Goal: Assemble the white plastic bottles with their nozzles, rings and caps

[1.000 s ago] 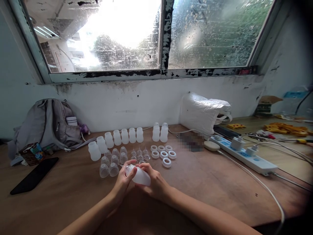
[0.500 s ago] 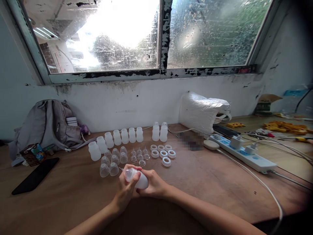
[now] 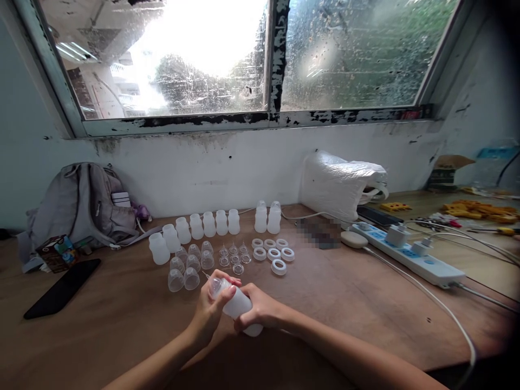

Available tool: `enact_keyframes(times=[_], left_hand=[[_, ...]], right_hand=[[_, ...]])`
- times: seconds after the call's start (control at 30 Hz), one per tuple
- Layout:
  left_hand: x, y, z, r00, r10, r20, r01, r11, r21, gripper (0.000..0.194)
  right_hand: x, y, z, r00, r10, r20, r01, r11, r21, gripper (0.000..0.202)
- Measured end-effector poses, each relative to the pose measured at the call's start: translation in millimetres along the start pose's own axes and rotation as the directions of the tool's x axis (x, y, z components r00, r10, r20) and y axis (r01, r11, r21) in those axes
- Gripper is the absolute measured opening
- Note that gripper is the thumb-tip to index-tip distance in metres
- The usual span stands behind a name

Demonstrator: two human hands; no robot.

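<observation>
Although the small carton (image 3: 57, 253) at the far left of the worktop (image 3: 122, 330) bears coloured print, its lettering is too small to read. A grey backpack (image 3: 87, 206) sits just behind it. Rightward, open white bottles (image 3: 196, 226) stand in a far row, with clear cups (image 3: 191, 278) nearer. In the near middle, a tilted white bottle (image 3: 239, 305) is held above the worktop: the left hand (image 3: 210, 304) has its grip closed around the clear top, the right hand (image 3: 262, 307) its grip clamped on the lower body. White rings (image 3: 279, 273) lie farther right; the dark box (image 3: 442, 177) at far right carries illegible print.
</observation>
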State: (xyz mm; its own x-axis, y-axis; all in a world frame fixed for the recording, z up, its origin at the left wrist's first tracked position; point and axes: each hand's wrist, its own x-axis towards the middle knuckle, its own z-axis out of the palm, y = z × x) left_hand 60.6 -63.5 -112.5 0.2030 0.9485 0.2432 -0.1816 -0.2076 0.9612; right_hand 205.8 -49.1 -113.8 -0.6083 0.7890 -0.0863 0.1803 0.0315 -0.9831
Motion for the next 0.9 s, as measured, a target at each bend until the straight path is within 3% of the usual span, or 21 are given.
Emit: enact_keyframes(times=[0.3,0.4,0.53,0.7,0.8,0.9], left_hand=[[3,3,-3.4,0.999,0.027,0.044,-0.027,1.000,0.001,0.014],[6,1,-8.1,0.995,0.018,0.095,-0.018,1.000,-0.002,0.023],[11,-10,-11.8,0.982,-0.058,0.181,0.085,0.986,-0.142,0.053],[15,-17,-8.7,0.982,-0.114,0.150,0.152,0.949,-0.275,0.038],[17,-15,-7.7,0.980,-0.129,0.150,0.178,0.907,-0.382,0.032],[18,-14,-10.2,0.970,-0.188,0.153,0.238,0.859,-0.454,0.033]], right_hand=[[3,3,0,1.000,0.016,0.024,-0.018,0.998,0.062,0.024],[4,6,3,0.997,0.015,0.072,-0.029,0.979,0.200,0.023],[4,7,3,0.989,-0.036,0.143,-0.036,0.881,0.471,0.031],[7,5,-3,0.986,-0.113,0.121,0.014,0.788,0.616,0.034],[11,7,-11,0.993,-0.114,0.025,0.083,0.836,0.543,0.037],[16,8,-30,0.970,-0.080,-0.231,0.140,0.956,0.258,0.036]])
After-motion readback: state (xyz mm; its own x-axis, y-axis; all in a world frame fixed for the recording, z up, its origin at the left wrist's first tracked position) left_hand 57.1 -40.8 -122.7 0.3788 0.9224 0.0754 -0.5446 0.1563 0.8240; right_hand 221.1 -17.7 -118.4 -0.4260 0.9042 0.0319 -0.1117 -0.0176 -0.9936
